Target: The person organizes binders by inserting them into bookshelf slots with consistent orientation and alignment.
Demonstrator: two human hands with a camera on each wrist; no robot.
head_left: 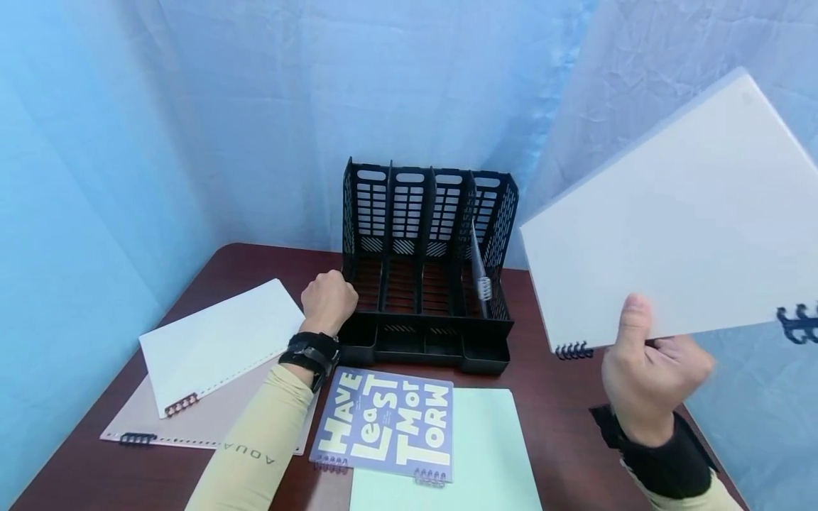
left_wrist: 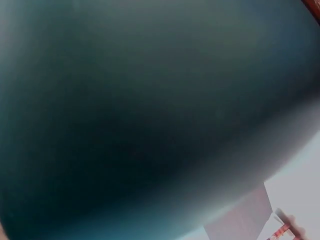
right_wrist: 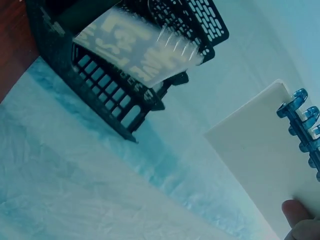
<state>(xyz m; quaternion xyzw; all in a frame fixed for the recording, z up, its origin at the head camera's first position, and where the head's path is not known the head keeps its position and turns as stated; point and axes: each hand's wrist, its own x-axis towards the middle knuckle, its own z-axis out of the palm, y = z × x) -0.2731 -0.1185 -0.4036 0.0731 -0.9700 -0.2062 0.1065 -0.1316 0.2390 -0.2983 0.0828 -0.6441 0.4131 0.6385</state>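
Right hand (head_left: pixel 658 380) grips white notebook (head_left: pixel 671 227) by its ringed lower edge; notebook's up, right of black rack (head_left: pixel 422 323), long side seemingly left-right. Left hand (head_left: pixel 329 301) nearer rack, curled at its left side; can't tell if gripping.

An office-like corner hung with blue cloth (head_left: pixel 268 106), its dark red table (head_left: pixel 556 419) bearing a black file rack (head_left: pixel 422 321) and notebooks (head_left: pixel 390 426).
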